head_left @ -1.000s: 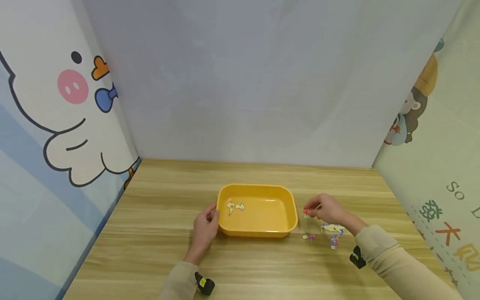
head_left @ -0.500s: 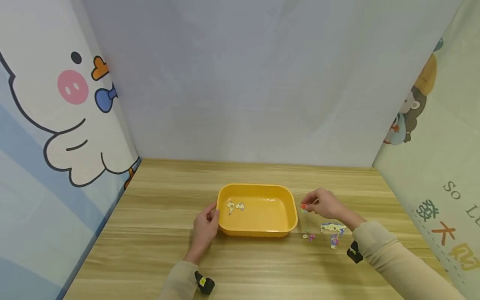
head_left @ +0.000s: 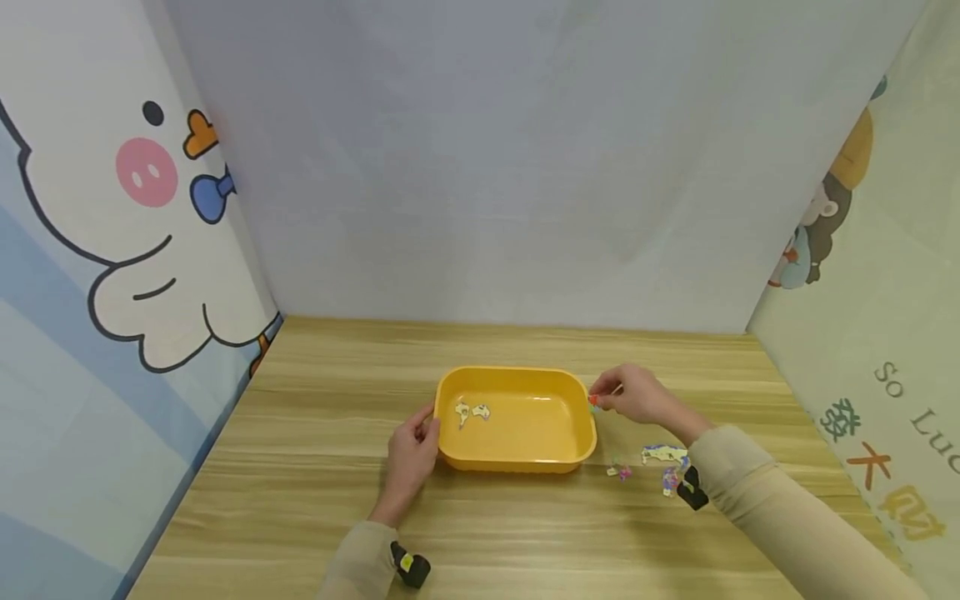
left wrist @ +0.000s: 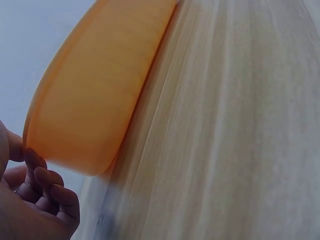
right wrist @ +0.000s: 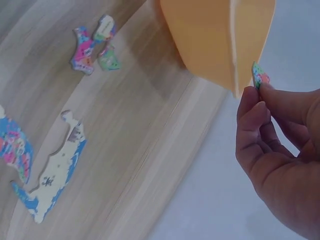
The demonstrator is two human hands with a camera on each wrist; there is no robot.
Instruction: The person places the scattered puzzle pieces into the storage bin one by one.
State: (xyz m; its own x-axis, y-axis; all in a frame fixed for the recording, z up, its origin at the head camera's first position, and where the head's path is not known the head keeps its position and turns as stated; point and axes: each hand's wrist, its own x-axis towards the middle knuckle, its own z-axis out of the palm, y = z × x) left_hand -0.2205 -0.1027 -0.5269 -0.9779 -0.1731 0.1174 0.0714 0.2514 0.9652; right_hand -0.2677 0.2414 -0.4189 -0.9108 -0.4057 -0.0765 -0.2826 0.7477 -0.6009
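Observation:
My left hand [head_left: 410, 454] holds the left end of a yellow plastic tray [head_left: 532, 437], its thumb and fingers pinching the rim in the left wrist view. My right hand [head_left: 641, 396] pinches a small red-and-green puzzle piece [right wrist: 259, 76] between thumb and fingertip, beside the tray's right rim. Inside the tray, at its left, lie two cream puzzle pieces [head_left: 481, 412]. To the right of the tray, more pieces lie on the table: a long cream-and-blue piece [right wrist: 57, 172], a multicoloured piece [right wrist: 14, 145] and a group of small pieces [right wrist: 82, 52].
The wood-grain table [head_left: 345, 517] ends at a pale curtain [head_left: 510, 208] behind. Printed curtains [head_left: 97, 350] stand at both sides. A black wrist camera [head_left: 411, 568] sits at the left cuff, another [head_left: 692, 490] at the right.
My right hand has moved left and away from me with the puzzle piece, up to the tray's right rim. The left hand and the tray stay where they were.

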